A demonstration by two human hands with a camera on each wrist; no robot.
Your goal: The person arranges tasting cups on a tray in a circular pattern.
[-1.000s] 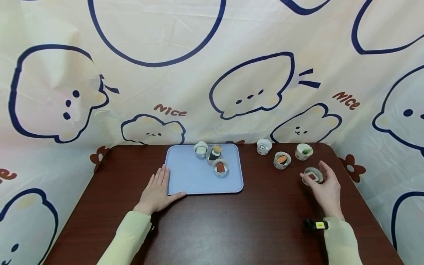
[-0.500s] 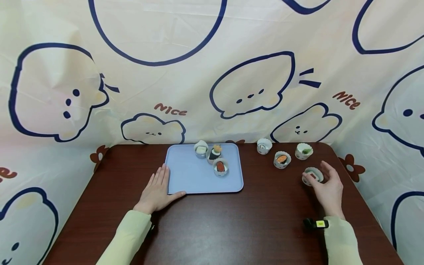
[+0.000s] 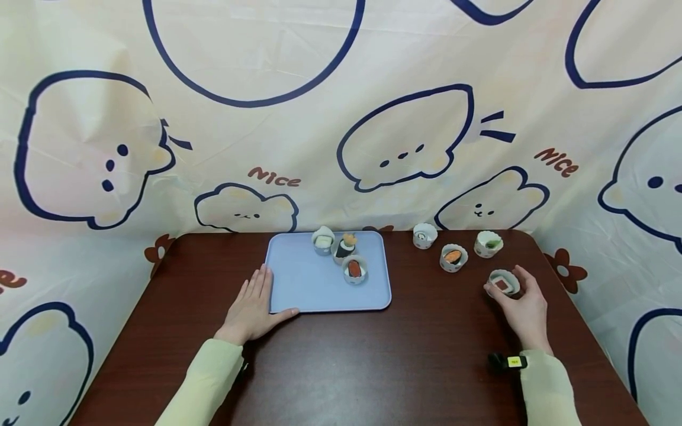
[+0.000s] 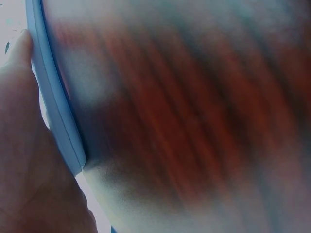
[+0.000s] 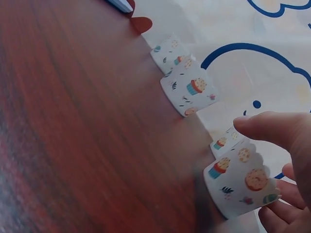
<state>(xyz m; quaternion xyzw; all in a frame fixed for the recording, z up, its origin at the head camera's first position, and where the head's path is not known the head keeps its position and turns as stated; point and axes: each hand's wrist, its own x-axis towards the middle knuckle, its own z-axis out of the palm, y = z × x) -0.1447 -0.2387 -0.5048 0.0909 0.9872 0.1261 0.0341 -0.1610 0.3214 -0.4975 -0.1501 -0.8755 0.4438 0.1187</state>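
Note:
In the head view my left hand point(image 3: 250, 310) lies flat with straight fingers at the near left corner of a light blue tray point(image 3: 314, 296), fingers along its left edge and thumb at its front edge. On the right, my right hand point(image 3: 524, 307) has thumb and fingers around a white scalloped paper cup point(image 3: 497, 290) holding a white and reddish-brown toy sushi piece point(image 3: 501, 285). The right wrist view shows this cup point(image 5: 238, 182) standing on the table, cupcake prints on its side, with my thumb point(image 5: 267, 127) by its rim and fingers behind it.
Three paper cups with toy sushi stand beyond my right hand: one with an orange topping point(image 3: 453, 257), one with green point(image 3: 488, 244), one white point(image 3: 424, 235). Three more filled cups point(image 3: 354, 278) stand together on the tray. A printed cloth point(image 3: 319, 148) hangs behind the brown table point(image 3: 373, 367).
My right hand's fingers have drawn in around the paper cup; earlier the index finger stood farther from it. My left hand and the tray have not moved.

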